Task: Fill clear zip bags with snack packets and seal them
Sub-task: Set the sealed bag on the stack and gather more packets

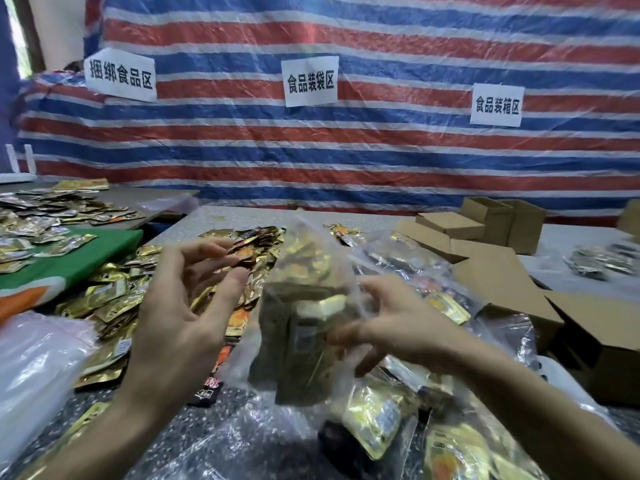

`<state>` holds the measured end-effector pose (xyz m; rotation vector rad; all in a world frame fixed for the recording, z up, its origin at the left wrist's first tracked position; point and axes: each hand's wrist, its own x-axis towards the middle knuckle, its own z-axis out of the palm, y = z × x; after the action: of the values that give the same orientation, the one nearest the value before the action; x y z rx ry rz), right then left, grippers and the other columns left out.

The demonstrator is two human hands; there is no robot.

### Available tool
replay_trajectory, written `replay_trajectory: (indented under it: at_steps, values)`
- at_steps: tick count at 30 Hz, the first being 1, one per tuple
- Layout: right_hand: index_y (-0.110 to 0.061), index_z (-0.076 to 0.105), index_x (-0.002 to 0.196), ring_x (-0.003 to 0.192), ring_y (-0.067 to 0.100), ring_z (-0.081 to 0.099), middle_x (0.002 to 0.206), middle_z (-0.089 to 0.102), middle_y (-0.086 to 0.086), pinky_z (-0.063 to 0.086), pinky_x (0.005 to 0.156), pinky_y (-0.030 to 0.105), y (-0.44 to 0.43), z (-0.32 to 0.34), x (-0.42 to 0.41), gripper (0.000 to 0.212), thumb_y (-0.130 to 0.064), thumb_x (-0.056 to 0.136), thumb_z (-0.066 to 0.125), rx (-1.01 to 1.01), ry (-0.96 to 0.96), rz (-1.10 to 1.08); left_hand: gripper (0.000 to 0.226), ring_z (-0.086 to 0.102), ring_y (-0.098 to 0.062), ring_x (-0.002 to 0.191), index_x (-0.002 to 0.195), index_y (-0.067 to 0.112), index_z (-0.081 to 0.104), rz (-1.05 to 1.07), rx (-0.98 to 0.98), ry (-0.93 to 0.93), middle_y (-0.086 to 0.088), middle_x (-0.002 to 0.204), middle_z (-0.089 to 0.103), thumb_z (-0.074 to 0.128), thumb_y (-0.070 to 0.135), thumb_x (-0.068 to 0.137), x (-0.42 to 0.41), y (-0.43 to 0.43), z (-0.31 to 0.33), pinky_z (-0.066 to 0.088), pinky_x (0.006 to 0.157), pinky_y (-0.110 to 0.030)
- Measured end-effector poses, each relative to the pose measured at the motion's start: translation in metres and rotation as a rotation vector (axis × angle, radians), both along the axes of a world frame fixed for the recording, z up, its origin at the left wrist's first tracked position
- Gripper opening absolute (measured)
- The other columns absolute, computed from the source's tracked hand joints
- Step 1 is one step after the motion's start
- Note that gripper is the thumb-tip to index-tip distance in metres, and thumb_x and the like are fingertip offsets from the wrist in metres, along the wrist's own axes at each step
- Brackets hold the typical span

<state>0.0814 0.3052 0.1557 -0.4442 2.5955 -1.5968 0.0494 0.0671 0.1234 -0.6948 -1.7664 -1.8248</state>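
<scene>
A clear zip bag [304, 306] stuffed with snack packets stands upright in mid-frame, its open top toward the wall. My right hand [391, 323] grips the bag's right side, fingers curled round it. My left hand [183, 299] hovers just left of the bag, palm toward it, fingers loosely spread and holding nothing. A pile of loose gold and orange snack packets [114, 296] lies on the grey table behind my left hand. Filled clear bags [381, 417] lie in front and to the right.
Brown cardboard boxes [498, 282] sit at right, one open box [602, 344] near the table edge. A green board [79, 258] with more packets lies at left. A stack of empty clear bags [31, 368] is at lower left. A striped tarp wall with paper signs stands behind.
</scene>
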Motion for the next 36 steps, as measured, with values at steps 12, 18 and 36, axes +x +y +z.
replay_trajectory:
  at_steps: [12, 18, 36]
  values:
    - [-0.02, 0.054, 0.115, 0.088, 0.008, 0.058, 0.102, 0.059, -0.007, 0.042, 0.068, 0.014, 0.07, 0.041, -0.107, 0.026, -0.014, 0.093, 0.067, 0.286, 0.775, -0.672, 0.031, 0.067, -0.004, 0.104, 0.109, 0.034, 0.063, -0.054, -0.261, -0.155, 0.018, 0.107, 0.069, 0.063, 0.039, 0.079, -0.008, 0.028, -0.023, 0.056, 0.08, -0.024]
    - [-0.018, 0.055, 0.111, 0.099, 0.021, 0.055, 0.107, 0.057, 0.001, 0.048, 0.078, 0.034, 0.099, -0.026, -0.134, 0.032, -0.024, 0.084, 0.071, 0.767, 0.269, -0.627, 0.026, 0.064, 0.004, 0.103, 0.104, 0.047, 0.062, -0.064, -0.341, -0.127, 0.025, 0.107, 0.067, 0.062, 0.044, 0.078, -0.013, 0.041, -0.021, 0.054, 0.069, -0.015]
    - [-0.031, 0.059, 0.105, 0.089, 0.028, 0.061, 0.095, 0.067, 0.002, 0.049, 0.076, 0.037, 0.127, -0.005, -0.098, 0.041, -0.035, 0.064, 0.061, 0.591, 0.12, -0.796, 0.015, 0.066, -0.008, 0.085, 0.091, 0.022, 0.068, 0.018, -0.458, -0.16, 0.012, 0.091, 0.069, 0.068, 0.006, 0.09, 0.0, 0.004, -0.022, 0.051, 0.07, -0.013]
